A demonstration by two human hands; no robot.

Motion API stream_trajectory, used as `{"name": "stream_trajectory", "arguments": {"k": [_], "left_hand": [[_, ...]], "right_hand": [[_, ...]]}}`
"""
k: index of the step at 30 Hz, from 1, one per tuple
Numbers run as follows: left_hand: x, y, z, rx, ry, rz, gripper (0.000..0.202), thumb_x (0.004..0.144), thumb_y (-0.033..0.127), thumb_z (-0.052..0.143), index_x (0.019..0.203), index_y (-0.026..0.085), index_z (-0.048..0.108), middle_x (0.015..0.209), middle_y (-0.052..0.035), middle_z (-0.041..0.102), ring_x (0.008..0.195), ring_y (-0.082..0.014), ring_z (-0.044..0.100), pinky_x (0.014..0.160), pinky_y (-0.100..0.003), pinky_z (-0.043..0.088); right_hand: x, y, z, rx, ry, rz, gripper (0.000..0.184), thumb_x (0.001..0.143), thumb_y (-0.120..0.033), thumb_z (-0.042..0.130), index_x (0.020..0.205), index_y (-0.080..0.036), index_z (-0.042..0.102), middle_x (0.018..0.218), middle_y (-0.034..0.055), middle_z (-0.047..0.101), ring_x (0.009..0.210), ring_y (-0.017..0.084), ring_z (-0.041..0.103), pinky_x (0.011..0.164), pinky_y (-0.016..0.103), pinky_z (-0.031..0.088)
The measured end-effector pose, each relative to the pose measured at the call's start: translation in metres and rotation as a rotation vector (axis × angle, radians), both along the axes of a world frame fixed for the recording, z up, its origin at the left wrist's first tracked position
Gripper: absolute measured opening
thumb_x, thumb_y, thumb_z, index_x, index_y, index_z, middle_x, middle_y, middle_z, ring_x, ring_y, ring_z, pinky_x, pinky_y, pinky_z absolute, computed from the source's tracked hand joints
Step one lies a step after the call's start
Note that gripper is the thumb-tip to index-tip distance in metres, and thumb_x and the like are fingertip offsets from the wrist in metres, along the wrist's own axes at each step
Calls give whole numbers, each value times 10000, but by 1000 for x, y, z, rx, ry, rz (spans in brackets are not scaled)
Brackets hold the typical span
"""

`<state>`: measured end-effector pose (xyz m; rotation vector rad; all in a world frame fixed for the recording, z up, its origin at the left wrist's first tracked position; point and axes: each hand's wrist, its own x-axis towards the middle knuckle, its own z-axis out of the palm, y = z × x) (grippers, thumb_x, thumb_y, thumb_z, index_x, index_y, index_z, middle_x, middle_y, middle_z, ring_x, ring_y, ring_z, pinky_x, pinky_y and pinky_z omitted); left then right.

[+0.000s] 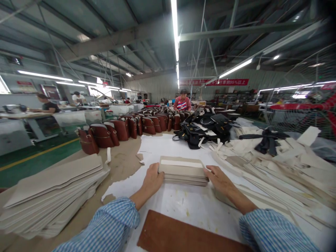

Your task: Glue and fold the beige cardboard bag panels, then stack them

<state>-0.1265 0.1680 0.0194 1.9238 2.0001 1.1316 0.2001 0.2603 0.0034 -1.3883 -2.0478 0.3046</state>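
Note:
A stack of beige cardboard panels [183, 171] sits in front of me on white paper, with a white strip [181, 163] across its top panel. My left hand [153, 177] is closed on the stack's left end, fingers against its edge. At the opposite end my right hand [217, 178] grips the stack's edge, thumb and fingers bent around the corner. A brown leather piece [183, 232] lies flat on the paper nearer to me, between my forearms. The undersides of the stack's lower panels are hidden.
Fanned beige panels [57, 189] lie at left; loose pale strips [275, 168] pile up at right. Behind stand rows of brown bags [122, 129] and a heap of black bags [202, 127]. A co-worker [183, 101] is at the far end; a caged fan [301, 105] stands right.

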Motion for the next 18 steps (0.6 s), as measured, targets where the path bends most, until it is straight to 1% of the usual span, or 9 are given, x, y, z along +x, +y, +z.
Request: {"name": "stream_trajectory", "arguments": {"k": [2, 3, 7, 9, 12, 14, 16, 18], "left_hand": [[-1, 5, -1, -24, -18, -15, 383, 1026, 400, 698, 1342, 192, 643, 1415, -112, 632, 1283, -303, 629, 1094, -566, 523], [-1, 5, -2, -34, -27, -25, 375, 1026, 398, 698, 1335, 191, 647, 1406, -110, 639, 1282, -302, 630, 1094, -563, 524], [-1, -1, 0, -57, -67, -42, 372, 1032, 392, 691, 1346, 198, 643, 1425, -112, 631, 1292, -301, 625, 1102, -564, 520], [1, -5, 2, -61, -89, -53, 366, 1037, 390, 683, 1351, 205, 642, 1431, -112, 629, 1281, -294, 633, 1100, -556, 524], [3, -8, 5, -63, -117, -73, 362, 1039, 383, 682, 1353, 207, 643, 1442, -112, 625, 1286, -294, 632, 1109, -559, 519], [4, -9, 6, -60, -133, -74, 386, 1034, 376, 688, 1380, 214, 630, 1490, -117, 594, 1340, -310, 599, 1138, -580, 492], [5, -10, 5, -53, -152, -61, 417, 1028, 374, 696, 1407, 220, 616, 1540, -122, 554, 1394, -329, 556, 1166, -604, 460], [6, -9, 6, -43, -179, -40, 416, 1026, 379, 698, 1405, 227, 620, 1553, -122, 543, 1404, -331, 545, 1174, -607, 450]], "right_hand": [[-5, 8, -5, -30, 10, 10, 317, 1061, -443, 633, 1215, -175, 702, 1283, 104, 701, 1217, 266, 656, 1078, 523, 518], [-6, 9, -7, -38, 16, 15, 309, 1059, -440, 641, 1210, -178, 705, 1279, 99, 701, 1227, 266, 650, 1087, 527, 512], [-4, 11, -14, -58, 49, -5, 326, 1062, -451, 622, 1228, -182, 702, 1374, 122, 663, 1318, 285, 596, 1153, 551, 451], [-3, 12, -14, -73, 70, -20, 342, 1056, -466, 611, 1204, -173, 707, 1425, 139, 638, 1368, 298, 562, 1181, 561, 417], [-6, 10, -10, -104, 113, -34, 362, 1038, -476, 550, 1122, -174, 731, 1437, 169, 639, 1406, 319, 538, 1217, 566, 376], [-9, 6, -5, -127, 153, -44, 408, 1008, -504, 493, 1082, -196, 751, 1445, 180, 642, 1409, 334, 543, 1243, 554, 352], [-11, 0, 0, -153, 203, -59, 476, 975, -559, 454, 1091, -213, 759, 1466, 178, 636, 1397, 348, 560, 1251, 541, 350], [-13, -6, 6, -173, 257, -76, 530, 947, -610, 445, 1114, -216, 758, 1482, 170, 631, 1382, 353, 574, 1242, 533, 363]]}}
